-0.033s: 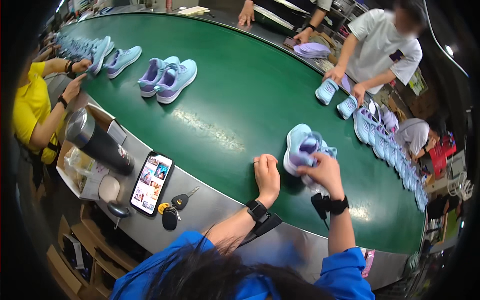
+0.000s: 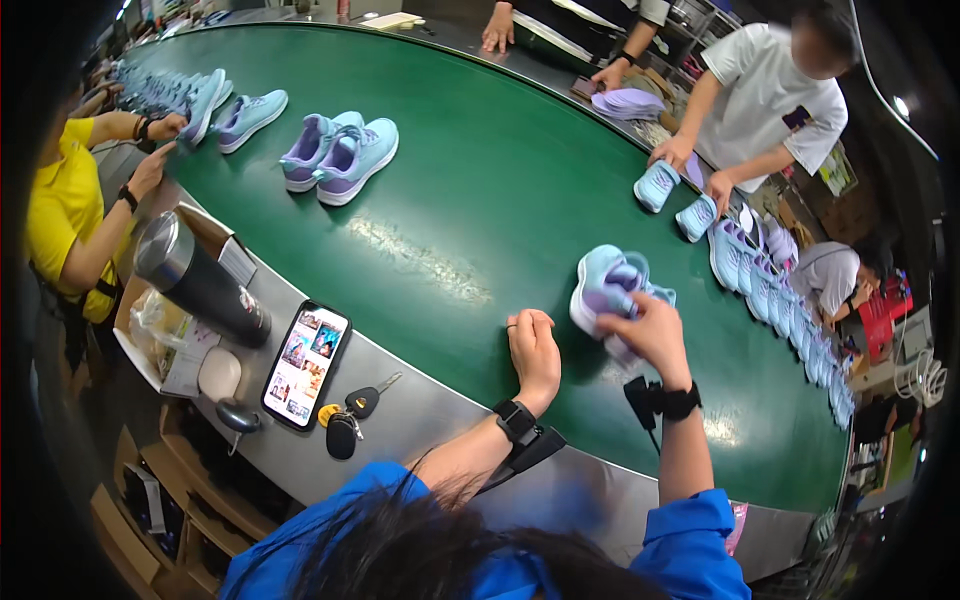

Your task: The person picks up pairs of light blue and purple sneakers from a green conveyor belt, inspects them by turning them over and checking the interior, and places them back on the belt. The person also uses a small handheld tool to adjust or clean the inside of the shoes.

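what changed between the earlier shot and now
Nothing visibly changed: the right hand still rests on the light blue and purple shoe on the green belt, and the left hand stays curled on the belt beside it, holding nothing.

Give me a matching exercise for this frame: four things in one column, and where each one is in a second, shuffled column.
Things:
1. right hand
2. left hand
3. phone
4. keys

Places:
A. lying on the grey ledge beside a dark steel flask
B. closed in a fist on the green belt
C. on the light blue shoe
D. on the ledge, just right of the phone

Pairs: 1-C, 2-B, 3-A, 4-D
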